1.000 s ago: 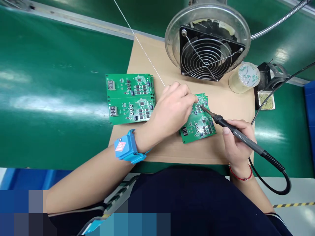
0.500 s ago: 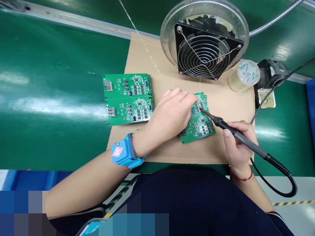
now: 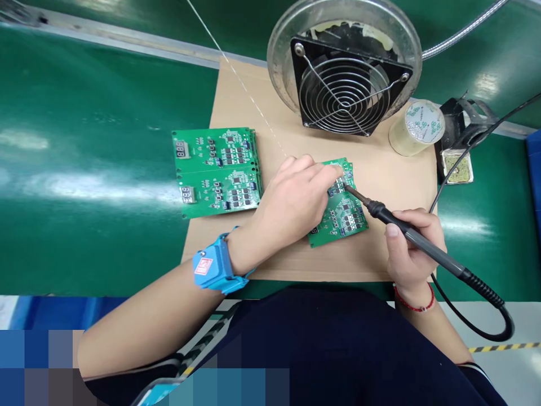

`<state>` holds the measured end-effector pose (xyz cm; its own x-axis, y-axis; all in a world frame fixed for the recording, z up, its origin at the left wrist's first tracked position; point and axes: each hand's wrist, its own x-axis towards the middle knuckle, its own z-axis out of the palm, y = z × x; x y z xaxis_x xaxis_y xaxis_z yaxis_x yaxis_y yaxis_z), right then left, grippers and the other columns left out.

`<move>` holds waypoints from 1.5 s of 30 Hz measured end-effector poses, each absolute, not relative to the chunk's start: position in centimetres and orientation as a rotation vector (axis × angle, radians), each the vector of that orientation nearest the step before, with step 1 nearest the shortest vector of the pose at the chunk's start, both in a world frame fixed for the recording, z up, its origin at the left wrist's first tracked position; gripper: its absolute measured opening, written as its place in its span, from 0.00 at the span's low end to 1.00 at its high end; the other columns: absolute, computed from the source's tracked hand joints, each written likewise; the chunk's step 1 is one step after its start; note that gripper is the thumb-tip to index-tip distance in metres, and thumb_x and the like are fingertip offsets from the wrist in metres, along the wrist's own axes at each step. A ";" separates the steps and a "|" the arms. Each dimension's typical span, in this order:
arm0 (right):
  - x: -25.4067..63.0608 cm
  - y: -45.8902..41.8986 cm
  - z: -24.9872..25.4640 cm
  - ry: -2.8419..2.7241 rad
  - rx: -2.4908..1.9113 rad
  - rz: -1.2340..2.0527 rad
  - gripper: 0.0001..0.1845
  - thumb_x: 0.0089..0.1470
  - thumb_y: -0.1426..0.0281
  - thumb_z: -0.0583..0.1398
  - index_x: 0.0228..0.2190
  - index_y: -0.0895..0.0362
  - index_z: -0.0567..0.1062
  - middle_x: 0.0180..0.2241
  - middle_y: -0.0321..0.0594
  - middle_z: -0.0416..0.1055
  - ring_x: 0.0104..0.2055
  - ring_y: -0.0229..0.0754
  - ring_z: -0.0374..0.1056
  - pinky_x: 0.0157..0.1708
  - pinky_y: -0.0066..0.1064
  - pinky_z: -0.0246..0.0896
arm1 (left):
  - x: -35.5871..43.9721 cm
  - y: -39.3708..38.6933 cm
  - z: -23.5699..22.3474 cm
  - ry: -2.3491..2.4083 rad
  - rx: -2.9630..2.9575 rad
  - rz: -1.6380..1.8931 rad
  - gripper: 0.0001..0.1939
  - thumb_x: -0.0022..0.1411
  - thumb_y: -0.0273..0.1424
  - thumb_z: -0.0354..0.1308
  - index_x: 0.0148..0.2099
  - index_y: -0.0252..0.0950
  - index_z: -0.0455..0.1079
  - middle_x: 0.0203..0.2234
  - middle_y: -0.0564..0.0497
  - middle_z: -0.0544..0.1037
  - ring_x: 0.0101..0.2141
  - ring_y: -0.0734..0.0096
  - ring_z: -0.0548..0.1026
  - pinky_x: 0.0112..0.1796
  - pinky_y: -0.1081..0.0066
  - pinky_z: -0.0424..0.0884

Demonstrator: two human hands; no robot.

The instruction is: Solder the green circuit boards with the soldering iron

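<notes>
My right hand [image 3: 414, 245] grips a black and grey soldering iron [image 3: 431, 251], its tip touching the components on a green circuit board [image 3: 359, 225]. Over the left part of that board lies my left hand [image 3: 296, 206], back upward and fingers closed. A thin, pale solder wire [image 3: 253, 101] runs down from the top and disappears into this hand; its end is hidden. The left fingertips are close to the iron's tip. To the left, a stack of similar green boards [image 3: 203, 166] with small digit displays sits flat.
Brown cardboard [image 3: 270, 262] covers part of the green bench [image 3: 84, 225]. A fume extractor fan [image 3: 344, 98] stands behind the board. At the right are a roll of clear tape [image 3: 416, 129] and an iron stand with a sponge tray [image 3: 457, 168]. The iron's cable [image 3: 448, 175] crosses there.
The view has shifted slightly, so the fan and stacked boards appear a little farther left. Both hands keep their hold, and the iron's tip remains on the same area of the board.
</notes>
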<state>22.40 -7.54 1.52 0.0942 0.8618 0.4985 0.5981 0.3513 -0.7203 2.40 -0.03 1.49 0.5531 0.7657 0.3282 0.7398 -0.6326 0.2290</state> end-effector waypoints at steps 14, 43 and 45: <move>22.6 -7.7 1.4 -1.595 -1.322 0.358 0.07 0.55 0.70 0.61 0.38 0.53 0.72 0.27 0.33 0.67 0.26 0.37 0.64 0.24 0.32 0.60 | 1.7 -0.6 2.3 1.277 2.390 0.876 0.13 0.63 0.19 0.47 0.41 0.36 0.72 0.35 0.48 0.73 0.36 0.68 0.74 0.36 0.68 0.72; 22.5 -7.8 1.7 -1.569 -1.316 0.451 0.09 0.56 0.71 0.61 0.40 0.51 0.73 0.28 0.33 0.69 0.25 0.37 0.64 0.23 0.31 0.62 | 3.1 -0.2 1.7 1.300 2.756 0.604 0.15 0.70 0.24 0.45 0.52 0.35 0.70 0.28 0.47 0.77 0.34 0.60 0.71 0.34 0.63 0.62; 22.6 -7.9 1.6 -1.561 -1.300 0.434 0.09 0.57 0.71 0.61 0.41 0.51 0.72 0.28 0.34 0.69 0.26 0.38 0.66 0.24 0.32 0.64 | 2.7 -0.5 1.9 1.352 2.694 0.672 0.14 0.70 0.25 0.46 0.51 0.37 0.70 0.29 0.48 0.77 0.34 0.62 0.72 0.34 0.64 0.64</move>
<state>22.56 -7.88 1.58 0.0963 0.8810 0.4631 0.5156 0.3538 -0.7804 2.67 -0.46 1.93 0.5222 0.7751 0.3556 0.7518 -0.6153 0.2372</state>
